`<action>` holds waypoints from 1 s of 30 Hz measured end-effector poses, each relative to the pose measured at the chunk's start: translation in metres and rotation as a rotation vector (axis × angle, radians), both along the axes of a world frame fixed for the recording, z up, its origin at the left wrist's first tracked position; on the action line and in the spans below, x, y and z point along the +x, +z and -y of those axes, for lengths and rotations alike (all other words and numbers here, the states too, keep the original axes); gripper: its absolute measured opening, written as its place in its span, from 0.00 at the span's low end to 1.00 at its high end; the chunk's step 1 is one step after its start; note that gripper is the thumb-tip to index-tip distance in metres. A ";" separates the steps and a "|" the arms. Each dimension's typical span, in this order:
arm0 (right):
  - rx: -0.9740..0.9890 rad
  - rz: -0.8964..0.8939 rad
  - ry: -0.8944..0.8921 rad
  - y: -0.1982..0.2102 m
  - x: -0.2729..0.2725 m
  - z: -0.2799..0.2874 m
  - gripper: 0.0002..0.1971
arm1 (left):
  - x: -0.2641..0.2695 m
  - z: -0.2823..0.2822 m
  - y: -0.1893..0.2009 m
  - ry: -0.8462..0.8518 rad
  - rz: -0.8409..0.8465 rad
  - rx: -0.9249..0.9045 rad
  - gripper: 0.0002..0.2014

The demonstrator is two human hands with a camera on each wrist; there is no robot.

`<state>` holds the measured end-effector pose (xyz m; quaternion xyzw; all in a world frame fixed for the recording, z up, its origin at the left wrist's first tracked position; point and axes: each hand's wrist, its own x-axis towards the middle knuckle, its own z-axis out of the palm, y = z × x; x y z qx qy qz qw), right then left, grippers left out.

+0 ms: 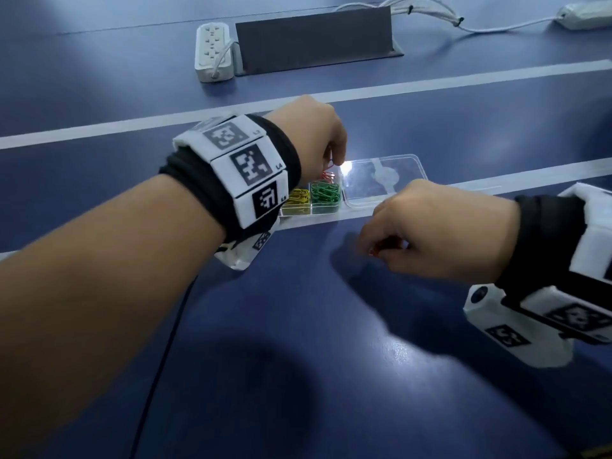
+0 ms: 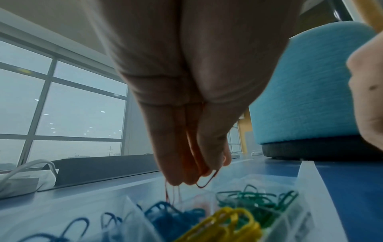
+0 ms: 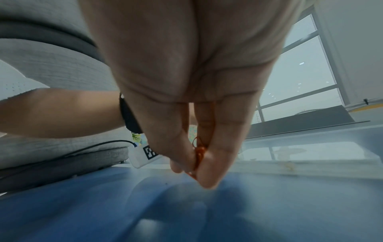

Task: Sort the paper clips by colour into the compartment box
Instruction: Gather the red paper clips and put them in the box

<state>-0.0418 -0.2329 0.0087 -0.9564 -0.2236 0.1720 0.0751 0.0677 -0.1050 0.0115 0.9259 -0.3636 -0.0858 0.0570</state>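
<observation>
A clear compartment box [image 1: 334, 210] lies mid-table with its lid [image 1: 384, 177] folded open to the right. Yellow clips [image 1: 298, 197] and green clips [image 1: 326, 192] fill its near cells; the left wrist view adds blue clips [image 2: 172, 217] beside the yellow clips [image 2: 225, 224] and green clips [image 2: 259, 198]. My left hand [image 1: 331, 160] hovers over the box's far cell, pinching several red clips [image 2: 207, 178] that dangle from its fingertips. My right hand [image 1: 381, 250] hangs just above the table in front of the box, pinching red clips [image 3: 199, 155] between thumb and fingers.
A white power strip [image 1: 213, 51] and a dark grey cable cover [image 1: 314, 38] lie at the table's far side, with white cables [image 1: 430, 11] at the back right. White stripes [image 1: 430, 84] cross the blue table [image 1: 298, 326]. A black cable [image 1: 162, 359] trails from my left wrist.
</observation>
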 end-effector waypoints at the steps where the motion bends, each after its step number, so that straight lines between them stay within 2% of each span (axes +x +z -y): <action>1: -0.004 -0.010 -0.009 0.000 0.000 0.001 0.15 | 0.000 0.000 0.000 0.000 -0.011 -0.006 0.17; 5: -0.015 0.002 -0.069 0.005 0.005 0.002 0.14 | 0.000 -0.005 -0.002 0.027 -0.051 -0.140 0.22; 8: 0.003 0.062 -0.124 0.012 0.014 -0.001 0.14 | 0.001 -0.016 -0.002 0.066 -0.095 -0.315 0.20; 10: 0.048 0.112 -0.184 0.015 0.025 -0.003 0.14 | 0.003 -0.027 -0.002 0.092 -0.094 -0.366 0.19; 15: 0.123 0.194 -0.327 0.015 0.060 -0.011 0.14 | 0.004 -0.062 -0.005 0.188 -0.116 -0.229 0.16; 20: 0.119 0.119 -0.407 0.012 0.088 -0.027 0.12 | 0.001 -0.081 -0.013 0.241 -0.192 -0.052 0.27; 25: 0.073 0.082 -0.405 0.006 0.097 -0.038 0.13 | 0.000 -0.086 -0.020 0.298 -0.296 0.005 0.48; 27: 0.045 0.117 -0.391 0.005 0.098 -0.040 0.14 | 0.003 -0.087 -0.020 0.310 -0.306 0.003 0.51; 30: 0.001 0.184 -0.340 0.000 0.105 -0.045 0.12 | 0.007 -0.086 -0.019 0.315 -0.295 0.009 0.50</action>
